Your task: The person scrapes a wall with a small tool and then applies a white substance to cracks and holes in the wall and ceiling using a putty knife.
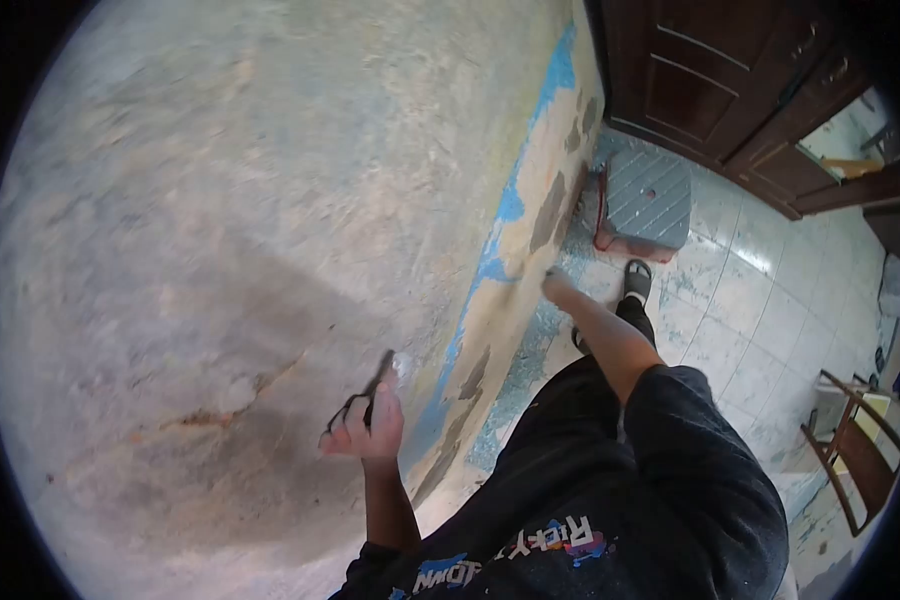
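Note:
My left hand (pixel 372 425) is raised against the bare plaster wall (pixel 270 150), its fingers wrapped round a dark, narrow tool (pixel 382 370) like a scraper. The tool's tip meets the wall beside a small whitish patch (pixel 401 364). Below and to the left of the hand runs a rusty crack (pixel 210 418) in the plaster. My right hand (pixel 558 285) hangs lower, near the wall's peeling lower band, with its fingers curled in. Whether it holds anything is hidden. Strips of blue paint (pixel 510 205) run along the wall between the two hands.
A grey plastic stool (pixel 648 198) stands on the dusty tiled floor (pixel 760 300) near my sandalled foot (pixel 637 280). Dark wooden cabinets (pixel 690 85) are at the upper right. A wooden chair (pixel 860 460) is at the right edge.

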Motion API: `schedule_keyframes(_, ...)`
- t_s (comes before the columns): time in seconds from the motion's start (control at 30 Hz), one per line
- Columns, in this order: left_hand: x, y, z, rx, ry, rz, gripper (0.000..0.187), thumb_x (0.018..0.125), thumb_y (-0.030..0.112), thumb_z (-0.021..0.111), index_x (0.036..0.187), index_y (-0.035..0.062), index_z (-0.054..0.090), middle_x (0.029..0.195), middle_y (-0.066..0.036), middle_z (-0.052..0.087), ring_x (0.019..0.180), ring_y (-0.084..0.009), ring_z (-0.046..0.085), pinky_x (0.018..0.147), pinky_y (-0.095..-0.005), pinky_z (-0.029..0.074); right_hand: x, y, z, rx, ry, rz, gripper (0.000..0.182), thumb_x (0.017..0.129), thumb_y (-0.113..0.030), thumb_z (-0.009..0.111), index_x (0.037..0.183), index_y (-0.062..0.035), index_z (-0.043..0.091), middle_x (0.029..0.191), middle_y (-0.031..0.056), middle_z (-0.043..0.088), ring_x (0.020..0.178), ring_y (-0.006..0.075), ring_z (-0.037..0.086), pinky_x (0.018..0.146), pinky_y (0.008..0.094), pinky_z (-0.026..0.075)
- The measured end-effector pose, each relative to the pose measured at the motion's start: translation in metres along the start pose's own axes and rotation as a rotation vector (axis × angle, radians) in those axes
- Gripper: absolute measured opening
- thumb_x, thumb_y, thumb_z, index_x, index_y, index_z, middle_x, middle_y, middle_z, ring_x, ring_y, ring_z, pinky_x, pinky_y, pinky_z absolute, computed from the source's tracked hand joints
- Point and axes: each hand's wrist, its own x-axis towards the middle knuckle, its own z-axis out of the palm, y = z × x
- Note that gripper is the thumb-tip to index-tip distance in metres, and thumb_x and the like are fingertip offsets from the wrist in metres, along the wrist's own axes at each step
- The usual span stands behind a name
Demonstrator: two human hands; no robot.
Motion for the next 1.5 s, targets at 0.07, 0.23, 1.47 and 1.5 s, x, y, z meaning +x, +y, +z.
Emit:
schedule_keyframes(0.07, -0.003, -0.003, -0.003, 0.000, 0.009, -0.008, 0.016, 0.078, 0.026, 0.082, 0.090, 0.0312, 0.072, 0.086, 0.008, 0.057, 0.075, -0.0186, 0.050, 0.075, -0.0391, 0.027, -0.008, 0.017, -0.055, -0.184, 0.098, 0.021, 0.034, 0.087, -0.018, 0.054, 0.116, -0.0039, 0.066, 0.114, 0.0263, 0.069, 0.104, 0.0421, 0.068, 0.086, 0.0483, 0.056)
schedule_keyframes(0.23, 0.003, 0.003, 0.000, -0.028, 0.044, -0.105, 0.021, 0.074, 0.024, 0.079, 0.094, 0.0302, 0.074, 0.092, 0.006, 0.059, 0.079, -0.0191, 0.051, 0.077, -0.0390, 0.025, -0.037, 0.109, -0.183, 0.074, 0.163, 0.221, 0.031, 0.090, -0.027, 0.061, 0.104, -0.0003, 0.063, 0.095, 0.0185, 0.065, 0.083, 0.0329, 0.065, 0.071, 0.0418, 0.050)
schedule_keyframes(1.47, 0.046, 0.102, -0.062, 0.208, 0.291, -1.505, 0.028, 0.082, 0.012, 0.078, 0.109, 0.0130, 0.072, 0.108, -0.007, 0.068, 0.109, -0.0260, 0.060, 0.098, -0.0417, 0.034, -0.118, -0.228, -0.130, -1.140, -0.503, -0.895, 0.030, 0.094, -0.025, 0.056, 0.113, -0.0039, 0.064, 0.107, 0.0281, 0.068, 0.104, 0.0470, 0.064, 0.089, 0.0525, 0.050)
schedule_keyframes(1.5, 0.045, 0.102, -0.062, 0.196, 0.312, -1.520, 0.028, 0.082, 0.012, 0.078, 0.109, 0.0130, 0.072, 0.108, -0.007, 0.068, 0.108, -0.0257, 0.060, 0.098, -0.0416, 0.034, -0.119, -0.229, -0.126, -1.126, -0.484, -0.896, 0.030, 0.094, -0.025, 0.056, 0.113, -0.0043, 0.064, 0.106, 0.0279, 0.069, 0.103, 0.0469, 0.065, 0.089, 0.0525, 0.050)
